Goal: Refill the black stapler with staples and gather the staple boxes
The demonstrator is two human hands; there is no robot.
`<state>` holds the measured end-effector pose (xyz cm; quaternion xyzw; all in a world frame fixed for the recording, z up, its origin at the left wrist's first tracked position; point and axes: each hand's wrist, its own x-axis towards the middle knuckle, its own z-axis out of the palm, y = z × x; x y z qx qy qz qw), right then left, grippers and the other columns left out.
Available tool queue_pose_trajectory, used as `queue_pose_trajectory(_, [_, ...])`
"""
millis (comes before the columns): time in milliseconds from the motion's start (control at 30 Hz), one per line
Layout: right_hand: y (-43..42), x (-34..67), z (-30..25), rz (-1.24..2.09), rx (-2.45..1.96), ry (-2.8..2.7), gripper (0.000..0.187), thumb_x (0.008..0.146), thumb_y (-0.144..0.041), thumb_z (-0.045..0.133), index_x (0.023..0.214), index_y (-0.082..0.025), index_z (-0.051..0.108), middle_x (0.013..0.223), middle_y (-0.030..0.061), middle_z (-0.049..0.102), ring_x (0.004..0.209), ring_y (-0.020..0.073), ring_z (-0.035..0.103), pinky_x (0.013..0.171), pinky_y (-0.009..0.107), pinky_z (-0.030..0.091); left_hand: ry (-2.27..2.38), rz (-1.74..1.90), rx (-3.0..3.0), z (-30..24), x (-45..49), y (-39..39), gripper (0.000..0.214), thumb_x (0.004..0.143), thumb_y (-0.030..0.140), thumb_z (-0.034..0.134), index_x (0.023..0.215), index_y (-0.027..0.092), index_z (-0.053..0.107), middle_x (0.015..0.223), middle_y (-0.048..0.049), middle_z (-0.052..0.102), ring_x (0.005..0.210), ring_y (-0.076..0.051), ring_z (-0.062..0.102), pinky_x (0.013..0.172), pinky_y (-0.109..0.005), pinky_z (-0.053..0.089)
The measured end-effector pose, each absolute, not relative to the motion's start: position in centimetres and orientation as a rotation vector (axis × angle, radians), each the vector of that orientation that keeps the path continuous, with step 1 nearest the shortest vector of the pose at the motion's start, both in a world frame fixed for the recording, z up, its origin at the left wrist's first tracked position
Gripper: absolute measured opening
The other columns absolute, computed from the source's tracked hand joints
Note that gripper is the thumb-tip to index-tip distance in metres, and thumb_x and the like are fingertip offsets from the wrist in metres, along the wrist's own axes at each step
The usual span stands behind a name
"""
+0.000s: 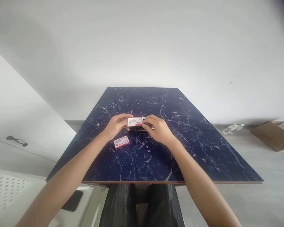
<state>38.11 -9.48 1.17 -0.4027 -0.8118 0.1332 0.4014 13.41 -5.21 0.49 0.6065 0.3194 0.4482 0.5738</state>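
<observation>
Both my hands meet over the middle of a dark blue marbled table. Between them is a small white and red box, held at its left end by my left hand and at its right end by my right hand. Fingers of both hands are curled around it. Under the box, dark thin metal pieces show on the table; I cannot make out what they are. A second small white and red box lies flat on the table just below my left hand.
A white wall stands behind the table. A plastic bottle and a cardboard box lie on the floor to the right. At the left are a white cabinet with a dark handle and a white perforated seat carrying a black phone.
</observation>
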Motion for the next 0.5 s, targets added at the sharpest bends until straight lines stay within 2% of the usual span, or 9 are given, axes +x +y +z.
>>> queue_pose_trajectory(133, [-9.7,38.1,1.5,0.368,-1.035,-2.029,0.012,0.097,-0.027,0.055,0.091,-0.022,0.064,0.110,0.0093,0.068,0.083,0.0196,0.063,0.074,0.034,0.051,0.796,1.046,1.443,0.5,13.5,-5.2,0.036,0.081,0.040,0.077,0.110,0.018,0.076,0.108,-0.0119,0.076,0.082,-0.021,0.070,0.067,-0.032,0.060])
queue_pose_trajectory(300, [-9.6,38.4,1.8,0.509,-1.070,-1.730,0.016,0.096,-0.033,0.054,0.086,-0.022,0.059,0.123,0.0103,0.067,0.105,0.0245,0.065,0.085,0.037,0.054,0.903,1.102,1.457,0.4,13.6,-4.9,0.035,0.084,0.042,0.075,0.109,0.018,0.076,0.103,-0.0108,0.077,0.077,-0.020,0.070,0.066,-0.032,0.059])
queue_pose_trajectory(400, [-8.9,39.1,1.7,0.760,-1.074,-1.407,0.019,0.093,-0.039,0.056,0.084,-0.022,0.056,0.115,0.0099,0.070,0.095,0.0229,0.068,0.083,0.038,0.057,0.932,1.147,1.416,0.3,13.6,-4.8,0.036,0.082,0.041,0.076,0.108,0.017,0.075,0.104,-0.0107,0.077,0.079,-0.021,0.071,0.064,-0.030,0.058])
queue_pose_trajectory(500, [-8.2,39.8,1.6,1.028,-0.981,-1.097,0.019,0.087,-0.040,0.060,0.084,-0.024,0.052,0.095,0.0065,0.070,0.081,0.0195,0.068,0.077,0.035,0.058,0.921,1.166,1.366,0.5,13.6,-4.9,0.035,0.082,0.039,0.077,0.109,0.017,0.074,0.099,-0.0097,0.077,0.075,-0.019,0.072,0.061,-0.028,0.058])
